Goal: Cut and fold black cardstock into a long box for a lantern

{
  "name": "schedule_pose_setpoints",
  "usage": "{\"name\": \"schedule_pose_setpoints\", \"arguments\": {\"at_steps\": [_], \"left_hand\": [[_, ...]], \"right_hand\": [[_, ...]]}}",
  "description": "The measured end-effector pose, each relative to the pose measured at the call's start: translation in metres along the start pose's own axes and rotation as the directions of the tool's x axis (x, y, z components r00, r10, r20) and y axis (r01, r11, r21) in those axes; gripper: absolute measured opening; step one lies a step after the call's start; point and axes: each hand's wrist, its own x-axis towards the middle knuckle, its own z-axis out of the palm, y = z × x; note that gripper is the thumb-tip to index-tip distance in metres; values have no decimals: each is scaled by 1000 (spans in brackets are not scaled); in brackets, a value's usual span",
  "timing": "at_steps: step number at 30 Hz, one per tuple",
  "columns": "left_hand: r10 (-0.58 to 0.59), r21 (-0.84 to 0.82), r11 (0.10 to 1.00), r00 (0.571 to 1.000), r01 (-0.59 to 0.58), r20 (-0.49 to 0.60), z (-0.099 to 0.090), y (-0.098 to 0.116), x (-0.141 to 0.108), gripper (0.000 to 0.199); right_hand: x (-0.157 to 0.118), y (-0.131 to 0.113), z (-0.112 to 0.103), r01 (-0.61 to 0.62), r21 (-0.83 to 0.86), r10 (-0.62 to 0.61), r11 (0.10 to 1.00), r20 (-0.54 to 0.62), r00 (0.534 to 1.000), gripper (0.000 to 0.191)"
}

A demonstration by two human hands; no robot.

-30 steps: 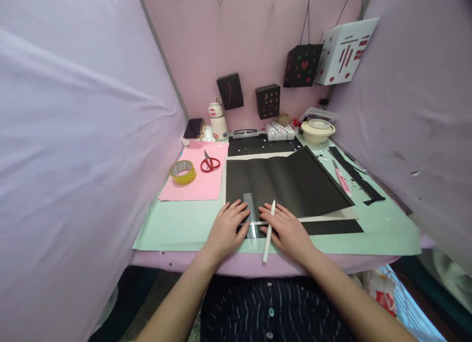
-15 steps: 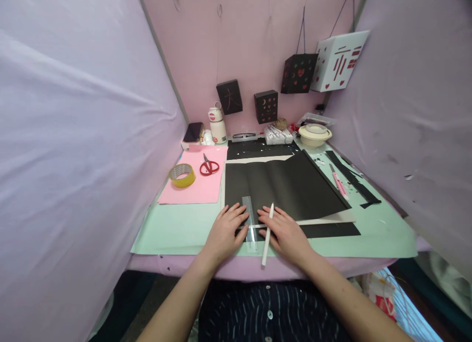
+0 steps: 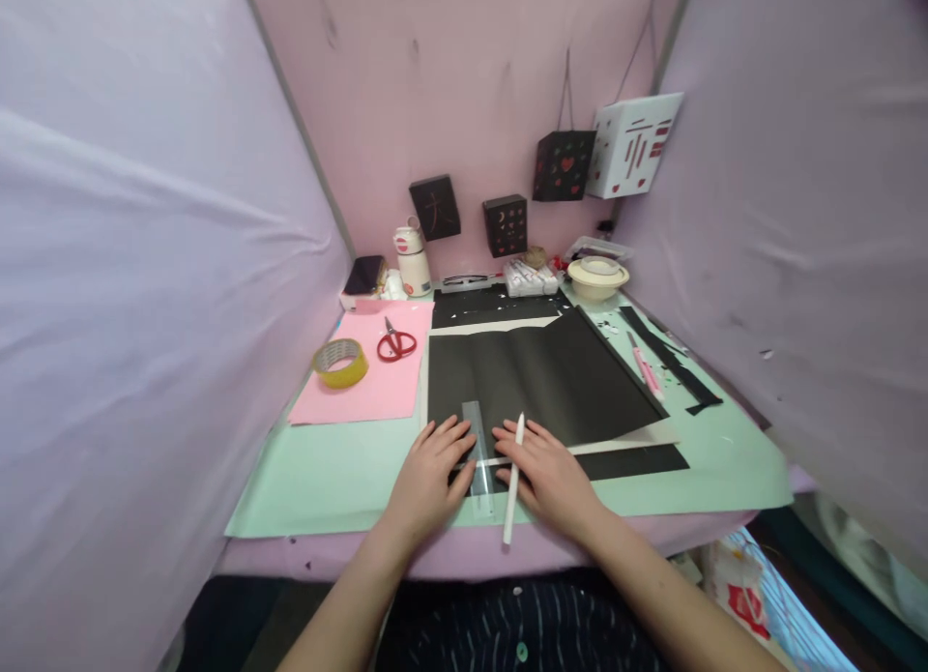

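Observation:
A large black sheet [image 3: 536, 382] lies over a white sheet on the green table cover. My left hand [image 3: 435, 474] rests flat with fingers spread on the black sheet's lower left part, beside a clear ruler [image 3: 478, 459] that stands lengthwise between my hands. To the right of the ruler, my right hand [image 3: 547, 474] lies palm down, holding a white pen [image 3: 513, 483] between its fingers, tip pointing away from me. The fingertips of both hands touch the black sheet. Beneath its near edge shows another black strip [image 3: 638, 461].
On pink paper [image 3: 362, 401] at the left are yellow tape [image 3: 340, 364] and red scissors [image 3: 396, 343]. A pink cutter [image 3: 645, 367] and black strips [image 3: 671, 360] lie right. Behind stand a bottle [image 3: 413, 264] and bowl [image 3: 598, 280]; decorated boxes [image 3: 565, 166] hang at the wall.
The camera view has shifted, so the table and its items appear lower and further left. Both hands keep their places by the ruler, and the pen remains in my right hand.

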Motion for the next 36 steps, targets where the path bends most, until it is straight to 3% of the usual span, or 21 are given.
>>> {"name": "schedule_pose_setpoints", "arguments": {"at_steps": [12,23,30,36], "left_hand": [[173,176,971,984,-162,-45,20,-34,4,34],[175,233,958,985,-170,-2,14,-26,6,32],[155,200,967,988,-155,15,12,-20,6,43],[56,133,989,995,-67,82,1,0,6,40]], "right_hand": [[7,-4,-8,-50,-46,52,998,36,998,29],[6,-4,-8,-50,-37,51,998,35,998,28],[5,-3,-8,-36,-66,38,997,22,999,27],[1,-2,-6,-22,-18,23,1000,2,1000,26]]}}
